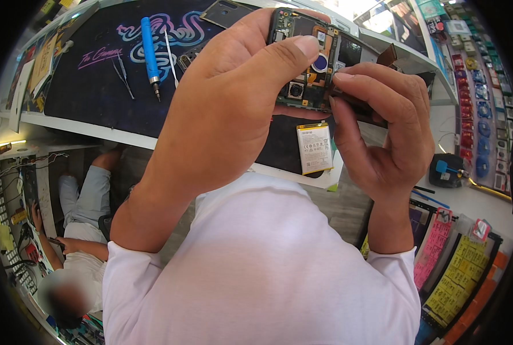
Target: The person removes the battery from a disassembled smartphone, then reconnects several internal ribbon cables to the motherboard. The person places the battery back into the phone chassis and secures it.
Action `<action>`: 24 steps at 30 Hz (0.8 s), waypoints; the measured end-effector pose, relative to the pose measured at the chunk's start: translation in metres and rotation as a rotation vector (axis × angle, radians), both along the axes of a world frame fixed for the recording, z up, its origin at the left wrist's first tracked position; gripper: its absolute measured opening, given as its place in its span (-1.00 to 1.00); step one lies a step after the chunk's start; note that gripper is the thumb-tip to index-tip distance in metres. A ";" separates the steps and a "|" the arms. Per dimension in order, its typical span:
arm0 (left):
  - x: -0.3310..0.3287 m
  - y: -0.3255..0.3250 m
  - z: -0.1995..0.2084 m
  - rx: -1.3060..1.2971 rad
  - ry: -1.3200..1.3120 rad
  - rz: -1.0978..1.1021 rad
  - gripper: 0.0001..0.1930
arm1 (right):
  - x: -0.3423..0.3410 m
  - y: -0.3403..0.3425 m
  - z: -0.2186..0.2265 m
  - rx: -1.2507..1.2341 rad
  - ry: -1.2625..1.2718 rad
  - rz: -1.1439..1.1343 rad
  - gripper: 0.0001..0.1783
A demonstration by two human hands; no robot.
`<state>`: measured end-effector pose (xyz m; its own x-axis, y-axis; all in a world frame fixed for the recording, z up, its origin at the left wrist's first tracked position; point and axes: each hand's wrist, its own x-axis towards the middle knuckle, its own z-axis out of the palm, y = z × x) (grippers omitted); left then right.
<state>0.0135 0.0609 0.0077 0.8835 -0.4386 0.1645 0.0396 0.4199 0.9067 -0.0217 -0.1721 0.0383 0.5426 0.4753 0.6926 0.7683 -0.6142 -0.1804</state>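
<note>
My left hand (227,98) grips an opened smartphone (321,79), its thumb lying across the exposed board. A camera module and a round blue-purple part show on the phone's inner side. My right hand (385,123) is at the phone's right part, with thumb and index finger nearly together against the middle of the frame. What lies between those fingertips is too small to make out. Below the phone, a silver-white phone battery with yellow edges (315,148) rests near the table's front edge.
A blue screwdriver (150,54), tweezers (123,76) and a thin white tool (171,57) lie on the black mat (78,92). A dark phone back cover (225,14) is behind. Small parts hang at the right. Another person (84,244) sits at lower left.
</note>
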 end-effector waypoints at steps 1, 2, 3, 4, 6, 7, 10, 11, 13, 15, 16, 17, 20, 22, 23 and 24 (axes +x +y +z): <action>-0.002 -0.002 -0.001 -0.016 0.043 0.030 -0.54 | -0.002 0.001 0.001 0.011 0.035 -0.016 -0.59; -0.009 -0.009 -0.004 -0.050 0.132 0.089 -0.55 | -0.006 0.003 0.001 0.028 0.090 -0.039 -0.58; -0.011 -0.011 -0.006 -0.070 0.179 0.111 -0.55 | -0.007 0.004 0.000 0.057 0.142 -0.048 -0.57; -0.014 -0.014 -0.008 -0.091 0.227 0.134 -0.55 | -0.009 0.004 0.000 0.089 0.166 -0.056 -0.56; -0.011 -0.014 -0.010 -0.131 0.192 0.089 -0.56 | -0.008 0.005 -0.003 0.187 0.214 -0.041 -0.54; -0.009 -0.013 -0.010 -0.165 0.153 0.056 -0.56 | -0.007 0.005 -0.004 0.206 0.217 -0.013 -0.52; -0.001 -0.007 -0.006 -0.181 -0.023 -0.027 -0.55 | -0.005 0.002 -0.005 0.242 0.241 0.044 -0.48; 0.001 -0.002 -0.003 -0.080 -0.026 -0.013 -0.55 | -0.005 0.001 -0.005 0.224 0.241 0.036 -0.47; 0.002 0.001 0.001 0.036 -0.018 0.011 -0.55 | -0.004 -0.002 -0.004 0.161 0.202 0.030 -0.46; 0.001 0.001 0.003 0.062 -0.004 0.024 -0.55 | -0.002 -0.005 -0.003 0.092 0.136 0.032 -0.45; 0.001 0.001 0.004 0.072 -0.001 0.028 -0.55 | -0.001 -0.006 -0.004 0.081 0.111 0.042 -0.45; 0.001 0.001 0.004 0.076 -0.005 0.028 -0.54 | 0.000 -0.006 -0.005 0.088 0.097 0.050 -0.46; 0.002 0.000 0.004 0.060 -0.010 0.014 -0.53 | 0.002 -0.007 -0.007 0.090 0.062 0.056 -0.46; 0.002 -0.001 0.005 0.044 -0.004 0.008 -0.53 | 0.001 -0.007 -0.008 0.082 0.037 0.043 -0.48; 0.001 -0.001 0.006 0.039 0.001 0.008 -0.53 | 0.000 -0.006 -0.007 0.075 0.024 0.031 -0.49; 0.000 -0.002 0.006 0.033 0.006 0.013 -0.53 | -0.001 -0.006 -0.007 0.084 0.031 0.020 -0.50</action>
<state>0.0139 0.0587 0.0140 0.8901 -0.4323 0.1446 0.0402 0.3905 0.9197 -0.0225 -0.1783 0.0310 0.5555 0.4268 0.7137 0.7732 -0.5808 -0.2545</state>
